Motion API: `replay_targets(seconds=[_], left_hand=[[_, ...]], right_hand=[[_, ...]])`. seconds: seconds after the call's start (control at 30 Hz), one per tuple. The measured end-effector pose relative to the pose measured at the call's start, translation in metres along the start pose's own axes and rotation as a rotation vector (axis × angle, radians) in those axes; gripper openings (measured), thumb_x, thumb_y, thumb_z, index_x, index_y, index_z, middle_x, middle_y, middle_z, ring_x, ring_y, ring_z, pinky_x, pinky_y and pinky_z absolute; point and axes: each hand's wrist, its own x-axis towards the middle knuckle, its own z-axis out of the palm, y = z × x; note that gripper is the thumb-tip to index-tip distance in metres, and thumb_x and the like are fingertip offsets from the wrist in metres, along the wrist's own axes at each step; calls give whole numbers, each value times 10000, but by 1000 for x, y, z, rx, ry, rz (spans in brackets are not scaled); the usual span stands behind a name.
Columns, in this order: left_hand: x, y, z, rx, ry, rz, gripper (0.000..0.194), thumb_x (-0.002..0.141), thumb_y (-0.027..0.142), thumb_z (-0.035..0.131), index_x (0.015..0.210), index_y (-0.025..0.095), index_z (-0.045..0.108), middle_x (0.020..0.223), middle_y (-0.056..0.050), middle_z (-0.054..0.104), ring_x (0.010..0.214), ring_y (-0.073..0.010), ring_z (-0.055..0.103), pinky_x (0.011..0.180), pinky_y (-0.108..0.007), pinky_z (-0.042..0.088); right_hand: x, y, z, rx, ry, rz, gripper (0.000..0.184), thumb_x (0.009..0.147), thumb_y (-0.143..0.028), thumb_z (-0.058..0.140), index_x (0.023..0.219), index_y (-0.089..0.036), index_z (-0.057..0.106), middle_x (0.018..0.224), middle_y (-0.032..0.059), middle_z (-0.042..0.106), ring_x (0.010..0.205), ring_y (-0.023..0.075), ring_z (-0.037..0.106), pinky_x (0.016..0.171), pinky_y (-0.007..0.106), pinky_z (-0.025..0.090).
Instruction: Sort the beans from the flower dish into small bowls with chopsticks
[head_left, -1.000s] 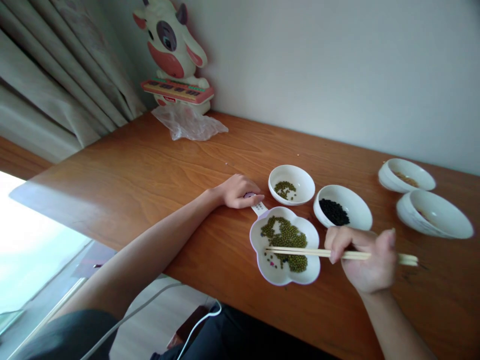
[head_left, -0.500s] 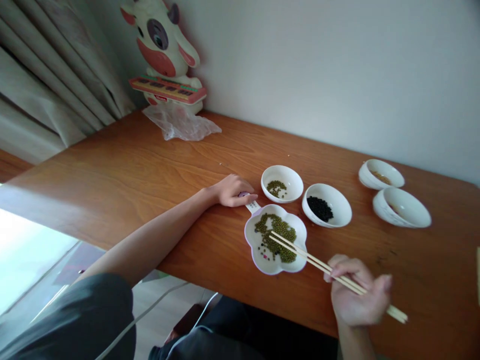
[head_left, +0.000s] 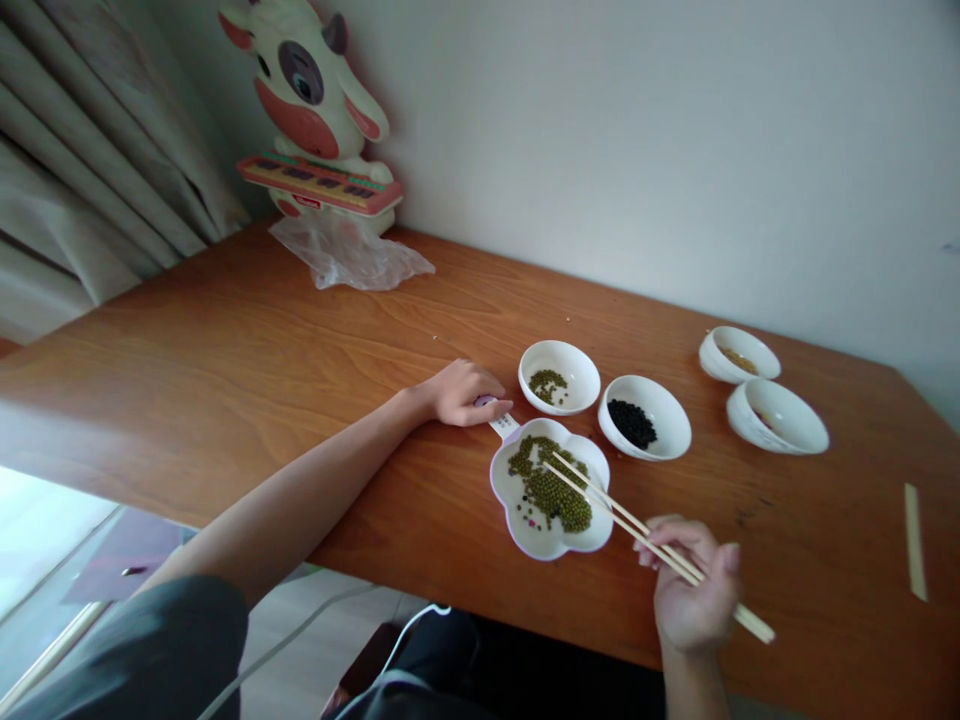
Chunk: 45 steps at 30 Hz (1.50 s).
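A flower-shaped white dish [head_left: 517,521] with a short handle holds a heap of green beans [head_left: 553,488]. My left hand [head_left: 459,392] is closed on that handle at the dish's far left. My right hand [head_left: 691,588] grips a pair of wooden chopsticks [head_left: 609,505] near the table's front edge; their tips reach into the green beans. Behind the dish stand a small white bowl with a few green beans [head_left: 559,377] and a white bowl with black beans [head_left: 644,417].
Two more white bowls [head_left: 777,416] sit at the back right. A loose wooden stick [head_left: 913,541] lies at the far right. A cow toy [head_left: 309,112] and a crumpled plastic bag [head_left: 348,254] stand at the back left, by a curtain. The wooden table [head_left: 247,360] meets a white wall.
My right hand has drawn back toward the front edge, swinging the chopsticks from lying flat across the dish to a diagonal. The view has shifted, showing more of the table's right side. My left hand has stayed put.
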Motion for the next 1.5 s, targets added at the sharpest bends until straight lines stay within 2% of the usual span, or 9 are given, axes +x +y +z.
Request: replay_targets(seconds=[0.17, 0.27, 0.33, 0.5, 0.63, 0.77, 0.97, 1.3, 1.5], left_hand=[[-1, -1, 1, 7, 13, 7, 443, 1033, 420, 462, 662, 194, 550, 650, -31, 631, 579, -136, 520, 568, -297, 317], [-1, -1, 1, 14, -3, 7, 452, 1040, 421, 446, 663, 193, 547, 656, -32, 634, 580, -134, 525, 563, -300, 313], [0, -1, 0, 16, -16, 7, 459, 1042, 424, 433, 663, 192, 545, 652, -32, 633, 578, -135, 526, 562, -297, 313], [0, -1, 0, 3, -8, 15, 439, 1032, 404, 451, 656, 192, 530, 634, -20, 610, 564, -131, 504, 557, -299, 304], [0, -2, 1, -5, -6, 19, 428, 1030, 395, 464, 656, 194, 515, 622, -12, 592, 556, -129, 499, 552, -302, 305], [-1, -3, 1, -4, -20, 25, 422, 1036, 394, 459, 668, 196, 513, 636, -10, 594, 569, -131, 510, 558, -303, 317], [0, -1, 0, -8, -19, 19, 406, 1033, 373, 472, 668, 196, 500, 635, 0, 564, 566, -127, 490, 563, -306, 324], [-2, -4, 2, -36, -10, 38, 357, 1022, 334, 477, 703, 191, 551, 656, -10, 603, 576, -131, 518, 557, -292, 363], [-2, -6, 4, -22, 46, 76, 351, 1007, 339, 479, 688, 200, 521, 615, -2, 573, 547, -131, 493, 523, -300, 337]], right_hand=[[4, -5, 3, -37, -34, -25, 662, 1063, -526, 252, 701, -222, 715, 628, 51, 634, 516, 184, 561, 475, 317, 409], [25, -23, 3, -87, -128, -41, 751, 1034, -660, 247, 651, -212, 712, 594, 60, 620, 535, 198, 559, 495, 327, 410], [51, -48, 6, -125, -221, -53, 795, 988, -746, 278, 587, -208, 704, 565, 77, 612, 586, 225, 578, 554, 357, 427], [122, -138, 39, -443, -481, -147, 655, 1068, -594, 350, 658, -218, 695, 673, 49, 666, 687, 195, 604, 674, 360, 408], [141, -184, 80, -753, -545, -262, 557, 1070, -558, 427, 674, -227, 634, 584, -13, 604, 558, 138, 531, 631, 330, 383], [137, -183, 99, -898, -684, -157, 576, 1069, -562, 421, 634, -220, 580, 538, -23, 576, 525, 131, 515, 553, 309, 341], [142, -162, 104, -1048, -778, -91, 534, 1075, -529, 404, 741, -208, 670, 602, -4, 654, 505, 129, 514, 507, 319, 279], [136, -146, 107, -1002, -806, -266, 450, 1018, -369, 523, 604, -195, 538, 518, -54, 554, 432, 67, 348, 470, 316, 201], [134, -144, 100, -1015, -744, -365, 461, 994, -425, 565, 585, -213, 581, 440, -67, 494, 377, 73, 266, 468, 343, 153]])
